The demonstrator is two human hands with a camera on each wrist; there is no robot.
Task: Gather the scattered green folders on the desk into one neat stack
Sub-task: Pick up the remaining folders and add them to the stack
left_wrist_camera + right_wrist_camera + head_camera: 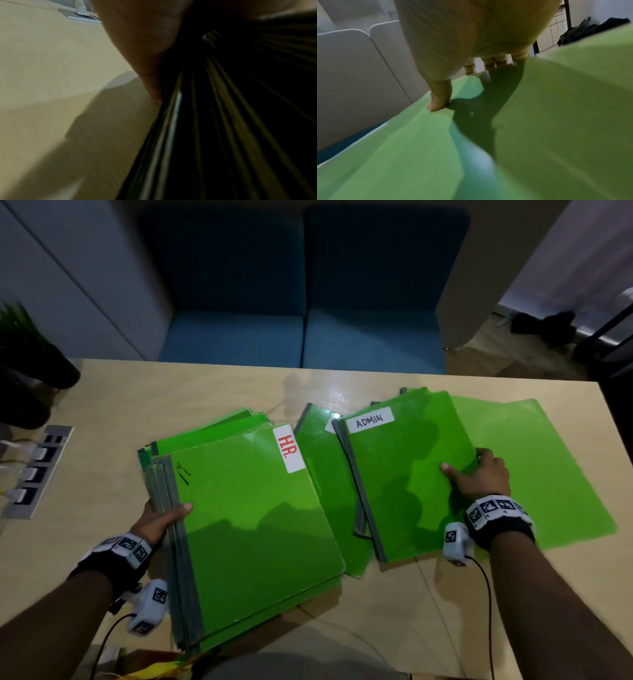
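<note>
I see the left hand gripping the grey spine edge of the stack of green folders, thumb on top of the "H.R." cover, fingers underneath out of sight. Stack sits on the desk, left of centre, edges uneven. My right hand pinches the right edge of the ADMIN folder: thumb pressed on top, fingers curled under. It overlaps further green folders fanned out beneath and beside it.
</note>
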